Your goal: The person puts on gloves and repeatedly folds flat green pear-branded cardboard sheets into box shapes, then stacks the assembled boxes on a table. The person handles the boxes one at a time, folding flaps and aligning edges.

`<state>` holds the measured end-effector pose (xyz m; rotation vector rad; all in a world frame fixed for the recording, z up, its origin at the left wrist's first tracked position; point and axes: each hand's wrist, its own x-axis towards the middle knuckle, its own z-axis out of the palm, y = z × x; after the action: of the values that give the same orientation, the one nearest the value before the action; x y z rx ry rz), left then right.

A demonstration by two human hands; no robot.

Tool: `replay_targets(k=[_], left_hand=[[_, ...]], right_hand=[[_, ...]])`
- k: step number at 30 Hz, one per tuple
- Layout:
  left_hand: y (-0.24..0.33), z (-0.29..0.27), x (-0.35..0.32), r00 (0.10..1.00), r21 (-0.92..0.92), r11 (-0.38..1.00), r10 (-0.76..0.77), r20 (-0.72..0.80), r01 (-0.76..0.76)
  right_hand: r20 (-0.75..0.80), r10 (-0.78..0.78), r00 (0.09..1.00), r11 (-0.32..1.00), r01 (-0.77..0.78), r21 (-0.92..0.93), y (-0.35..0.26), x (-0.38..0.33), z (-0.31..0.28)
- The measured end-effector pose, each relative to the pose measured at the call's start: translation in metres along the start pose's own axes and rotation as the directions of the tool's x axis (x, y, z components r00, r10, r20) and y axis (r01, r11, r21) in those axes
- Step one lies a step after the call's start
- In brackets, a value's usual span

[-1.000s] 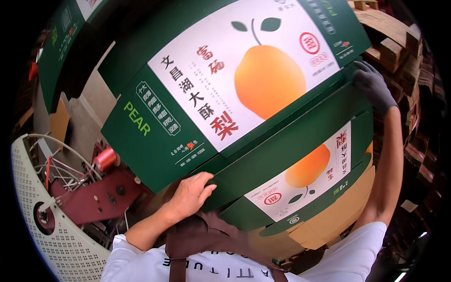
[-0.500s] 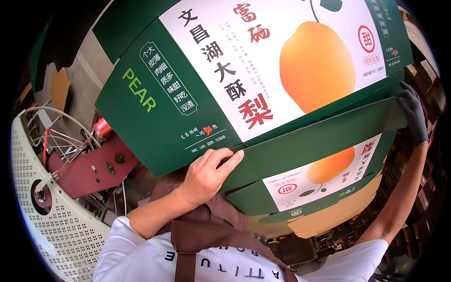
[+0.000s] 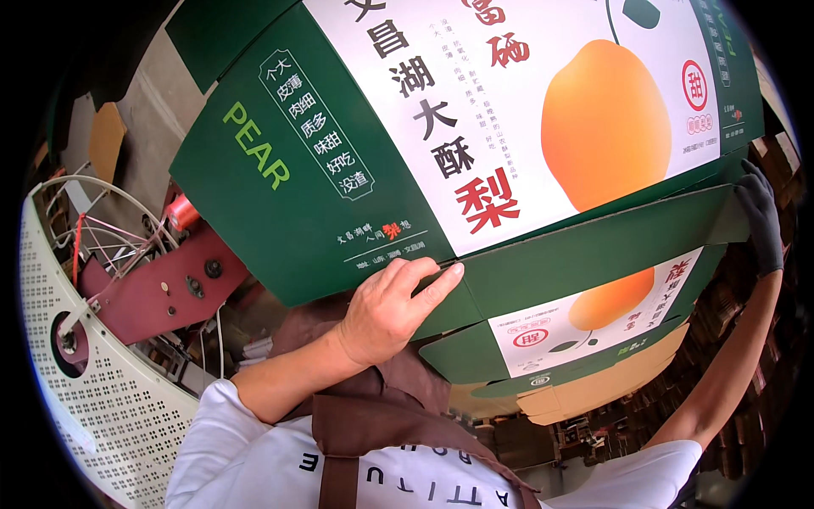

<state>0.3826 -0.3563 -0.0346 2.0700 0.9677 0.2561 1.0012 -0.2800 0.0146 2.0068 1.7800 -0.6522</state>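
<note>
A large green and white cardboard carton [image 3: 509,216], printed with a big orange-yellow pear, spans the view in front of me. It looks like a creased blank, with a smaller printed panel [image 3: 585,318] folding down toward me along the near crease. Around the near edge, at the left part of that crease, my bare left hand [image 3: 386,310] is closed with its index finger lying along the fold. My right hand [image 3: 759,208], in a dark grey glove, grips the carton's right end. Its fingertips are partly hidden by the cardboard.
On my left is a machine with a perforated cream guard [image 3: 102,382], a maroon arm [image 3: 170,293] and a red-orange spool [image 3: 181,212]. Plain brown cardboard flaps [image 3: 606,386] hang below the carton. Stacked brown cardboard [image 3: 721,356] stands at the right.
The carton's printed front has shifted right. Both hands have moved slightly right with it, and the right hand is also a little lower. Both keep their hold.
</note>
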Motion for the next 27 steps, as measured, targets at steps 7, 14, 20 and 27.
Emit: replay_targets(k=[7,14,20,27], left_hand=[[0.001,0.001,0.001,1.0,-0.059,0.998,-0.021,0.002,0.021],[0.0,0.001,0.002,1.0,-0.018,1.0,-0.003,0.006,0.003],[0.0,0.002,0.003,1.0,0.012,1.0,0.008,0.013,-0.008],[0.0,0.002,0.004,1.0,0.024,1.0,0.019,0.014,-0.02]], right_hand=[[-0.007,0.019,1.0,0.999,-0.019,0.026,0.004,0.003,0.003],[-0.01,0.025,1.0,1.0,-0.025,0.011,0.008,0.006,0.006],[-0.012,0.034,0.999,0.998,-0.034,0.048,0.006,0.005,0.005],[-0.008,0.014,1.0,0.999,-0.014,0.034,0.014,0.002,0.006]])
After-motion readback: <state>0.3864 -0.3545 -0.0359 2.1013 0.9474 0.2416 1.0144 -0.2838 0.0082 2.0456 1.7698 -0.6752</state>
